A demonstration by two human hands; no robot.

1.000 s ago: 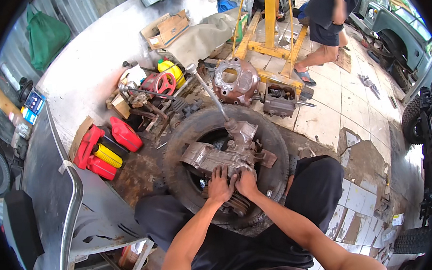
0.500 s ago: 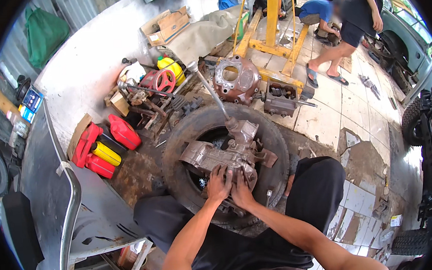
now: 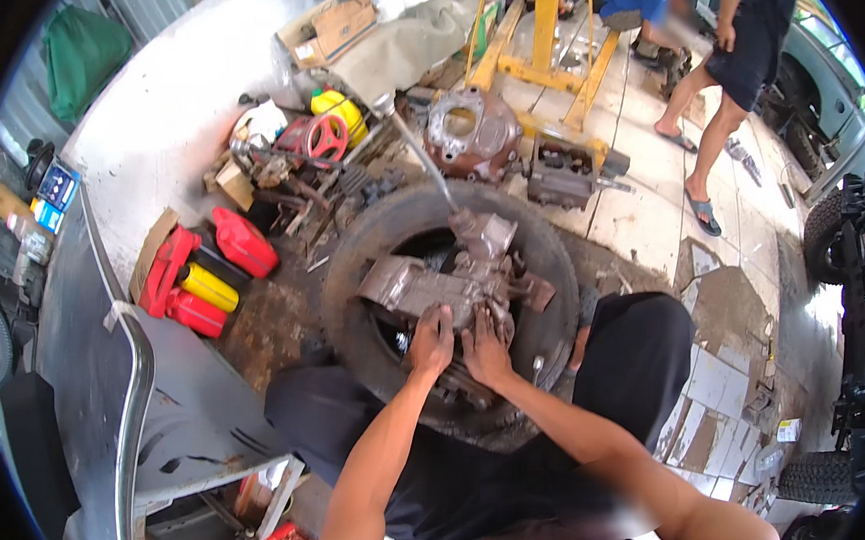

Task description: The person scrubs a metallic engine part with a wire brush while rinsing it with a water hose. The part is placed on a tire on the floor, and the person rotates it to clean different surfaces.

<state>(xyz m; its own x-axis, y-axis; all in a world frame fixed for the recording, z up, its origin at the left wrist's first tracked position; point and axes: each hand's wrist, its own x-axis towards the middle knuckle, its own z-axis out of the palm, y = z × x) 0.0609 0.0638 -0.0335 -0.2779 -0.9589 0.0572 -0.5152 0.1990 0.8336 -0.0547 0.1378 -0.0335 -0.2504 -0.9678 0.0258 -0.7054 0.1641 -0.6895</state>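
Note:
A greasy metal gearbox housing [image 3: 424, 286] lies across a tyre [image 3: 351, 246] between my knees. Its long shift lever [image 3: 418, 158] slants up to the far left and ends in a knob. Against the near side of the housing rests my left hand [image 3: 431, 342], fingers stretched up and close together. My right hand [image 3: 485, 352] lies just beside it with fingers extended along the housing. Neither hand is wrapped round anything that I can see. What the fingertips touch is partly hidden.
Beyond the tyre stand a bell housing [image 3: 473, 137] and an open gear case [image 3: 561, 171]. Red jerrycans [image 3: 244, 243] are at left, beside a grey panel [image 3: 195, 387]. A yellow hoist frame [image 3: 546, 31] stands behind. One person walks and another crouches at far right.
My left hand has turned so its fingers point more upright, while my right hand has shifted slightly on the housing. The walking person has stepped nearer. The gearbox housing looks unmoved on the tyre.

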